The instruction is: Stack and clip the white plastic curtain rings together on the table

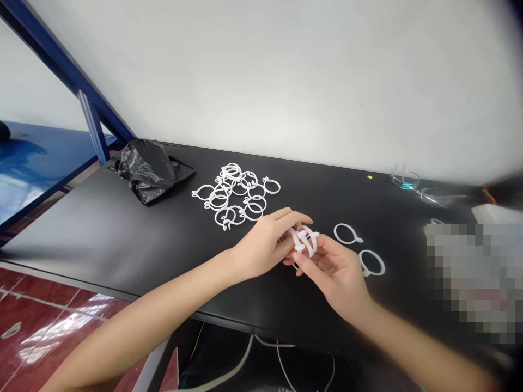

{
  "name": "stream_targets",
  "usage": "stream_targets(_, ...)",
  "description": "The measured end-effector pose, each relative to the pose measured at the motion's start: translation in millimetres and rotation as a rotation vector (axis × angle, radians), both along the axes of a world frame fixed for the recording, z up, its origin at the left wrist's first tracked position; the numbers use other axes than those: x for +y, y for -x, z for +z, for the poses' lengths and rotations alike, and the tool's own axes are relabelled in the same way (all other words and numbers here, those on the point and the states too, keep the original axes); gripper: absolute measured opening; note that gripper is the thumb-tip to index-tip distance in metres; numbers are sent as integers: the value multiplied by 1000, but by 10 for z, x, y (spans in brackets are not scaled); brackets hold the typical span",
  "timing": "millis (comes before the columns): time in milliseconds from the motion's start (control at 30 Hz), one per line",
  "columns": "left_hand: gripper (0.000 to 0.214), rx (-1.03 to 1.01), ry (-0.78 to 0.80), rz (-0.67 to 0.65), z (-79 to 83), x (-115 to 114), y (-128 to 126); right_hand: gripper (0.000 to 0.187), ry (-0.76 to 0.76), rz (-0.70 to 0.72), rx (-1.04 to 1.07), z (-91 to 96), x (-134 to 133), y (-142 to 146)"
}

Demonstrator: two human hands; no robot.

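Both of my hands meet over the middle of a black table (102, 234). My left hand (265, 242) and my right hand (330, 269) are both closed on a small bunch of white plastic rings (304, 239) held between the fingertips. A pile of several more white rings (237, 193) lies on the table beyond my left hand. Two single white rings lie flat to the right of my hands, one (347, 233) farther back and one (371, 263) close to my right hand.
A crumpled black plastic bag (149, 169) lies at the table's back left. Clear glasses (417, 185) rest at the back right near the white wall. A blue metal frame (87, 109) stands left. Cables (261, 354) hang under the table's front edge above red floor tiles.
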State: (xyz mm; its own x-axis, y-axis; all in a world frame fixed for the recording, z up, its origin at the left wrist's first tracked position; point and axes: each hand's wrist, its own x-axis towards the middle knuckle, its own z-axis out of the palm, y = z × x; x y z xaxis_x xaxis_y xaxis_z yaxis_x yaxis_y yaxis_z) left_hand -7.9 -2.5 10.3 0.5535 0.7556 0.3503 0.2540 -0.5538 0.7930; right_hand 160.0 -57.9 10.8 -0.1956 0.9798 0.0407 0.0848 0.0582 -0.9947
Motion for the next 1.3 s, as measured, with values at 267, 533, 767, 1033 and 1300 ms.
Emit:
stream_targets(267,37,308,-173,-134,-13,49,113,26,129,176,95,50,65,-35)
stream_targets(533,35,402,-226,-187,9,46,91,37,248,344,194,67,78,-75)
stream_targets(767,33,463,-500,-172,-27,43,100,50,401,430,301,50,98,-90)
stream_targets(1033,28,359,-456,-182,-42,45,82,33,243,420,167,81,60,-99)
stream_targets(1300,27,63,-330,-222,-74,-24,48,42,-205,341,-93,147,-47,-112)
